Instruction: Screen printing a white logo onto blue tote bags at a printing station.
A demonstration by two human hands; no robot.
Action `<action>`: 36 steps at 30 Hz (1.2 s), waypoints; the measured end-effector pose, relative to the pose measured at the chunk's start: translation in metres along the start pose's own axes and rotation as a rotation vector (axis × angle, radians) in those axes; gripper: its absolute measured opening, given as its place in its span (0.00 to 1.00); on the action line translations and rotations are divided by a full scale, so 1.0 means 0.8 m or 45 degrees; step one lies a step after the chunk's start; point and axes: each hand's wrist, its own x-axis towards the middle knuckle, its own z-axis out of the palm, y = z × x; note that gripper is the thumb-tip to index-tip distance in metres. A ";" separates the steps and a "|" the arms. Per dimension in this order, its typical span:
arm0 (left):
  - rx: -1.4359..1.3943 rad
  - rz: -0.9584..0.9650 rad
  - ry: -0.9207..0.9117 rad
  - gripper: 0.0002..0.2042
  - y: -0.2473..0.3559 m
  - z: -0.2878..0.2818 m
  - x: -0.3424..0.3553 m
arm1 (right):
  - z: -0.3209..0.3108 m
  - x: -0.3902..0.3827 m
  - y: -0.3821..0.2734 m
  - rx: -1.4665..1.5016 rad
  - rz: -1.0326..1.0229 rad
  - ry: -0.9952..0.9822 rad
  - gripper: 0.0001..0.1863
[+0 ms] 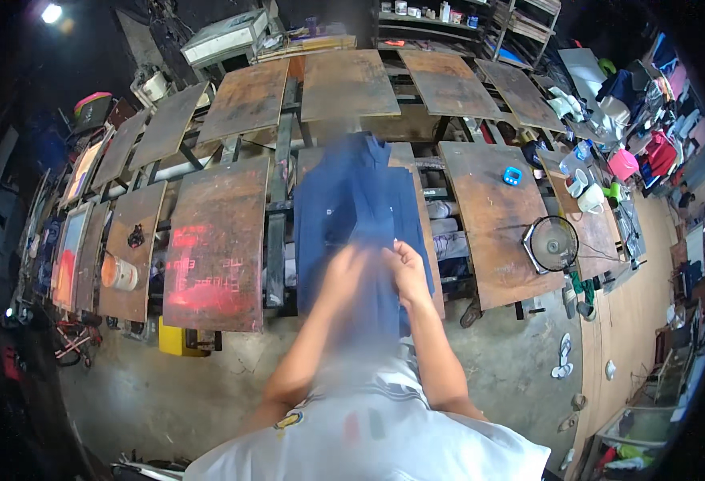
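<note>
A navy garment (407,200) lies over a board in front of me, its folded far end reaching past the board's far edge. Part of the cloth hangs down between my forearms toward my waist. My right hand (407,274) is closed, thumb and fingers pinching the garment near its middle. Beside it, my left hand (343,276) is on the same cloth, but a blurred streak down the picture smears its fingers. Small pale marks show on the fabric.
Flat brown boards on metal frames stand in two rows. A round fan (554,244) and a blue timer (512,175) rest on the board to the right. At left are a red-stained board (216,240) and a white bucket (120,273). A yellow container (177,337) sits on the floor.
</note>
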 end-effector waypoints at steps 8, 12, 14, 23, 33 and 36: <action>0.165 -0.008 0.122 0.16 -0.044 -0.012 -0.018 | 0.014 -0.036 0.011 -0.345 0.065 0.040 0.07; 0.250 -0.064 0.167 0.16 -0.042 -0.018 -0.026 | 0.049 -0.077 -0.027 -0.528 0.125 -0.129 0.10; 0.236 -0.079 0.148 0.16 -0.041 -0.019 -0.029 | 0.048 -0.082 -0.017 -0.486 0.159 -0.099 0.09; -0.570 -0.486 -0.154 0.18 -0.068 -0.041 -0.023 | 0.052 -0.080 0.012 -0.079 0.209 -0.216 0.08; -0.658 -0.535 -0.197 0.18 -0.079 -0.072 -0.039 | 0.080 -0.103 0.049 -0.045 0.237 -0.011 0.09; -0.494 -0.419 -0.241 0.17 -0.076 -0.078 -0.045 | 0.090 -0.114 0.053 -0.036 0.180 0.106 0.08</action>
